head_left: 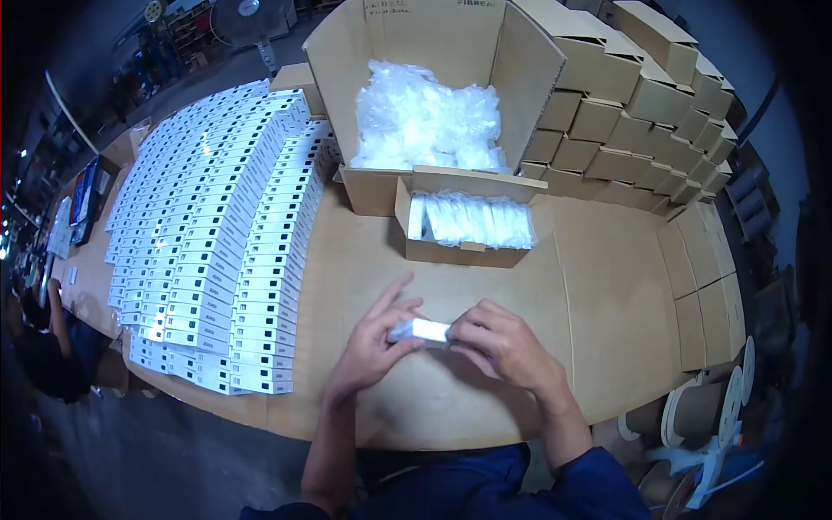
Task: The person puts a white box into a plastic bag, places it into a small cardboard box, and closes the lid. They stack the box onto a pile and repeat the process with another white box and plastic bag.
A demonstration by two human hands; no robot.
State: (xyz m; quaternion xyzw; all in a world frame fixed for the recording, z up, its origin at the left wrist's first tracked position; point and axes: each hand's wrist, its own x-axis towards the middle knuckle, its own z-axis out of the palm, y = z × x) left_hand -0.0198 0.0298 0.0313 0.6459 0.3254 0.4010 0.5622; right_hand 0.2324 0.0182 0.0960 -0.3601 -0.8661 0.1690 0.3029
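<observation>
A small white box [431, 330], partly covered in what looks like clear plastic, is held level above the table between both hands. My left hand [371, 345] grips its left end between thumb and fingers, the index finger stretched out away from it. At the right end, the fingers of my right hand [501, 345] are pinched together and hide that edge. Just beyond the hands stands an open small cardboard carton [468, 253], filled with a row of white items in clear plastic bags [481, 221].
Tall stacks of printed white boxes [204, 247] stand left. Behind the carton is a large open cardboard box [433, 30] of clear plastic bags [425, 117]. Brown cartons [624, 130] are piled back right, with cable reels [702, 412] below the table's right edge. Another person [65, 342] is far left.
</observation>
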